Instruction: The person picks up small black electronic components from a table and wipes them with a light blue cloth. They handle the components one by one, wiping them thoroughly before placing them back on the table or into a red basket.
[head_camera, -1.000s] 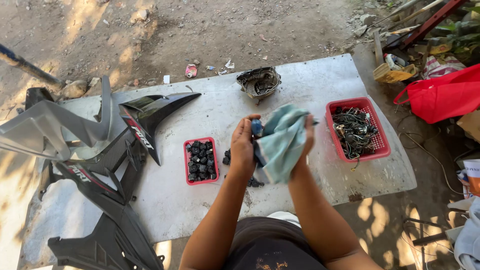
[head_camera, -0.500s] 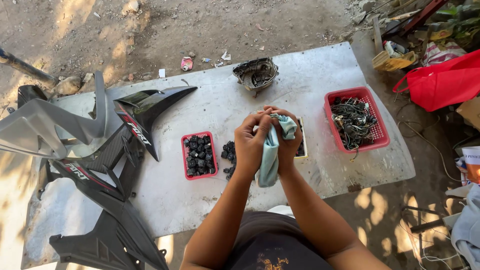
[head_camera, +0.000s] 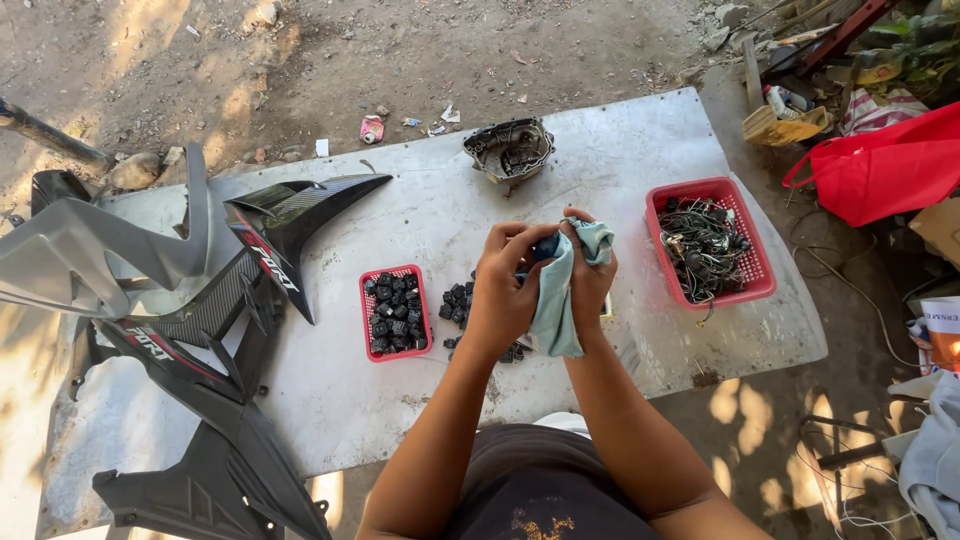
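Above a light metal sheet (head_camera: 420, 420) on the ground, both my hands are pressed together. My left hand (head_camera: 503, 290) grips a small dark blue part (head_camera: 545, 246), mostly hidden between the fingers. My right hand (head_camera: 590, 275) holds a pale teal cloth (head_camera: 555, 305) wrapped over that part, its tail hanging down. Below my hands lies a loose pile of small black parts (head_camera: 460, 305). A small red tray (head_camera: 393, 312) full of the same black parts sits to the left of them.
A red basket (head_camera: 750, 265) of tangled wires stands to the right. A dirty metal engine cover (head_camera: 508, 150) lies at the sheet's far edge. Black and grey motorcycle fairing panels (head_camera: 170, 300) crowd the left. A red bag (head_camera: 885, 165) and clutter lie at right.
The cloth was spread open over my right hand; it is now bunched and folded around the small part, with both hands drawn close together.
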